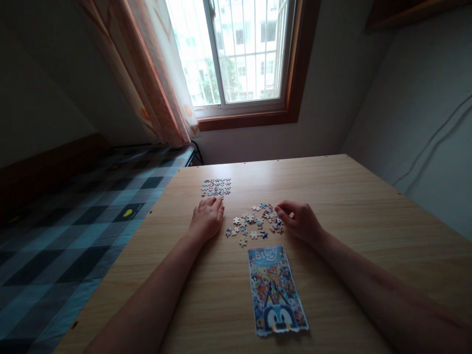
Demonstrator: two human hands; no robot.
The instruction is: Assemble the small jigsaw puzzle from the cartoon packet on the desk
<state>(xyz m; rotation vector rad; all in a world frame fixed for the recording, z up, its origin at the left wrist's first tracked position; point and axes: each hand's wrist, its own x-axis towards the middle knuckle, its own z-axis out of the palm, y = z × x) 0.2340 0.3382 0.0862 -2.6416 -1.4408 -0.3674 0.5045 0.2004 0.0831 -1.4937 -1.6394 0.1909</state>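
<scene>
My left hand (206,217) rests palm down on the wooden table (368,211), fingers curled loosely, its fingertips touching the near edge of a small joined patch of puzzle pieces (216,187). My right hand (300,220) lies at the right edge of a loose scatter of puzzle pieces (254,222), fingers pinched together; a small pale bit shows by the knuckles, but I cannot make out what the fingers hold. A colourful puzzle picture sheet (276,290) with a blue cartoon dog lies flat in front of me, between my forearms.
A bed with a dark checked cover (66,231) runs along the table's left edge. A barred window (250,54) with a drawn curtain (155,73) is behind the table. A wall stands close on the right.
</scene>
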